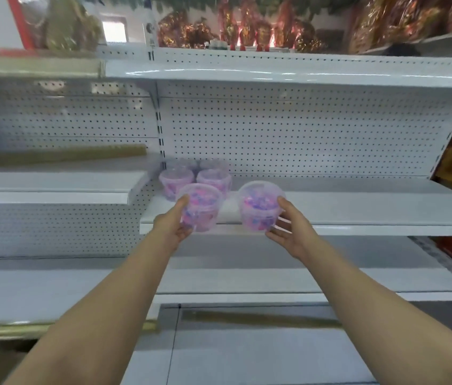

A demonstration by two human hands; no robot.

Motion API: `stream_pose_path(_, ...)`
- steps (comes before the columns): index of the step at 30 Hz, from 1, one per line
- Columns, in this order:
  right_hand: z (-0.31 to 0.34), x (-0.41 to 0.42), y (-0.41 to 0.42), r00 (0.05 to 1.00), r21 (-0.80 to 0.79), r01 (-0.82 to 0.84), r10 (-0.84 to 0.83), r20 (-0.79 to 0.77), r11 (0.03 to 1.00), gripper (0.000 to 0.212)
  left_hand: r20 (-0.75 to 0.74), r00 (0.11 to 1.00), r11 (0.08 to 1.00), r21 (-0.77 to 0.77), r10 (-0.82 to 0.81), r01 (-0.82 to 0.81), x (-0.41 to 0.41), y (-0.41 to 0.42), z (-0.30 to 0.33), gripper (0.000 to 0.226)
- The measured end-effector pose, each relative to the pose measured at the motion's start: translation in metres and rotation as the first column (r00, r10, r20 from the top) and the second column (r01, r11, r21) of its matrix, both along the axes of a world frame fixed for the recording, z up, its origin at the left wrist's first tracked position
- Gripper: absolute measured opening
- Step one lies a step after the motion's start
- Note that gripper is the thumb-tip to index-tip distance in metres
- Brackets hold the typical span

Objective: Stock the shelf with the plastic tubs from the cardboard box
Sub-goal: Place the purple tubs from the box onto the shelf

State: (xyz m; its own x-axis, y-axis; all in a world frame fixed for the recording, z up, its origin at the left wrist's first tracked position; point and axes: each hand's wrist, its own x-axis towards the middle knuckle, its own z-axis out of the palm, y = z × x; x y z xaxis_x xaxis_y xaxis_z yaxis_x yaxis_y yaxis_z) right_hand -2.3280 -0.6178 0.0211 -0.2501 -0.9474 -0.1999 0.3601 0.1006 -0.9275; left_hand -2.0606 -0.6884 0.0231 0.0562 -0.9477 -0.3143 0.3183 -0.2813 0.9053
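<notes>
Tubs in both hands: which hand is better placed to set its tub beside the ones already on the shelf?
Probably the left hand. Its tub is right in front of the stocked tubs on the shelf; the right hand holds its tub farther off.

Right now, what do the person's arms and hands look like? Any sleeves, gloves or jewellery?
Both forearms are bare up to the frame's bottom edge: no sleeves show. The left hand and the right hand wear no gloves, and no rings, watch or bracelets are visible.

Bare shelf (358,207) right of tubs (195,179)
</notes>
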Motion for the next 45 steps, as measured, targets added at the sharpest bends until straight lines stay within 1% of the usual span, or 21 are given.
stream_pose_path(2, -0.001, 0.023, -0.017, 1.000, 0.011, 0.014, -0.014, 0.015, 1.000, 0.037, 0.002, 1.000, 1.000, 0.004, -0.002, 0.002, 0.026, -0.024, -0.002, 0.076)
stream_pose_path(7, -0.005, 0.057, -0.048, 0.999, 0.032, 0.041, -0.041, 0.013, 0.999, 0.052, 0.055, 0.998, 0.999, 0.004, -0.042, 0.041, 0.062, -0.064, 0.000, 0.066)
stream_pose_path(12, -0.009, 0.074, -0.066, 0.998, 0.050, 0.066, -0.066, 0.003, 0.997, 0.050, 0.110, 0.993, 0.999, 0.011, -0.050, 0.049, 0.079, -0.087, -0.003, 0.059)
stream_pose_path(14, -0.010, 0.077, -0.072, 0.998, 0.054, 0.065, -0.065, 0.001, 0.996, 0.044, 0.118, 0.991, 0.998, 0.012, -0.061, 0.060, 0.082, -0.091, -0.004, 0.056)
stream_pose_path(16, -0.011, 0.079, -0.077, 0.998, 0.050, 0.064, -0.064, 0.001, 0.997, 0.043, 0.139, 0.989, 0.998, 0.022, -0.059, 0.057, 0.084, -0.098, -0.007, 0.059)
stream_pose_path(19, -0.011, 0.084, -0.083, 0.998, 0.046, 0.061, -0.060, -0.009, 0.997, 0.049, 0.187, 0.982, 1.000, 0.006, -0.002, 0.001, 0.087, -0.109, -0.014, 0.068)
stream_pose_path(21, -0.011, 0.086, -0.086, 0.998, 0.046, 0.060, -0.059, -0.008, 0.997, 0.048, 0.263, 0.964, 0.999, -0.013, 0.044, -0.041, 0.087, -0.115, -0.018, 0.073)
stream_pose_path(24, -0.009, 0.088, -0.090, 0.998, 0.054, 0.058, -0.057, -0.014, 0.997, 0.045, 0.463, 0.872, 0.986, -0.120, 0.158, -0.115, 0.079, -0.112, -0.018, 0.063)
stream_pose_path(27, -0.010, 0.088, -0.095, 0.997, 0.077, 0.068, -0.066, -0.027, 0.995, 0.045, 0.557, 0.797, 0.956, -0.280, 0.235, -0.086, 0.064, -0.105, -0.020, 0.076)
stream_pose_path(28, -0.011, 0.088, -0.096, 0.996, 0.086, 0.078, -0.075, -0.038, 0.993, 0.048, 0.610, 0.746, 0.937, -0.346, 0.266, -0.051, 0.060, -0.103, -0.022, 0.076)
stream_pose_path(30, -0.012, 0.089, -0.100, 0.994, 0.100, 0.100, -0.094, -0.061, 0.990, 0.054, 0.702, 0.617, 0.887, -0.461, 0.356, 0.013, 0.053, -0.099, -0.026, 0.068)
stream_pose_path(31, -0.013, 0.090, -0.101, 0.992, 0.103, 0.108, -0.101, -0.069, 0.989, 0.056, 0.718, 0.567, 0.858, -0.512, 0.404, 0.037, 0.050, -0.097, -0.026, 0.067)
stream_pose_path(32, -0.012, 0.091, -0.103, 0.991, 0.108, 0.118, -0.110, -0.079, 0.987, 0.057, 0.719, 0.546, 0.835, -0.546, 0.431, 0.060, 0.049, -0.094, -0.026, 0.066)
stream_pose_path(35, -0.012, 0.094, -0.107, 0.985, 0.116, 0.145, -0.133, -0.107, 0.983, 0.056, 0.720, 0.525, 0.786, -0.601, 0.454, 0.145, 0.046, -0.088, -0.025, 0.064)
stream_pose_path(38, -0.014, 0.094, -0.115, 0.971, 0.134, 0.192, -0.168, -0.171, 0.972, 0.055, 0.742, 0.491, 0.775, -0.603, 0.457, 0.190, 0.043, -0.087, -0.027, 0.061)
stream_pose_path(40, -0.015, 0.096, -0.122, 0.946, 0.142, 0.245, -0.204, -0.254, 0.959, 0.057, 0.756, 0.482, 0.781, -0.590, 0.444, 0.205, 0.044, -0.088, -0.030, 0.057)
stream_pose_path(41, -0.016, 0.097, -0.125, 0.919, 0.135, 0.276, -0.220, -0.327, 0.951, 0.062, 0.758, 0.480, 0.782, -0.587, 0.441, 0.209, 0.045, -0.088, -0.031, 0.055)
stream_pose_path(43, -0.017, 0.098, -0.130, 0.837, 0.088, 0.310, -0.227, -0.498, 0.947, 0.072, 0.760, 0.476, 0.780, -0.588, 0.442, 0.214, 0.046, -0.089, -0.033, 0.051)
stream_pose_path(45, -0.016, 0.101, -0.127, 0.752, -0.003, 0.304, -0.242, -0.613, 0.953, 0.072, 0.753, 0.486, 0.775, -0.595, 0.443, 0.216, 0.047, -0.090, -0.033, 0.048)
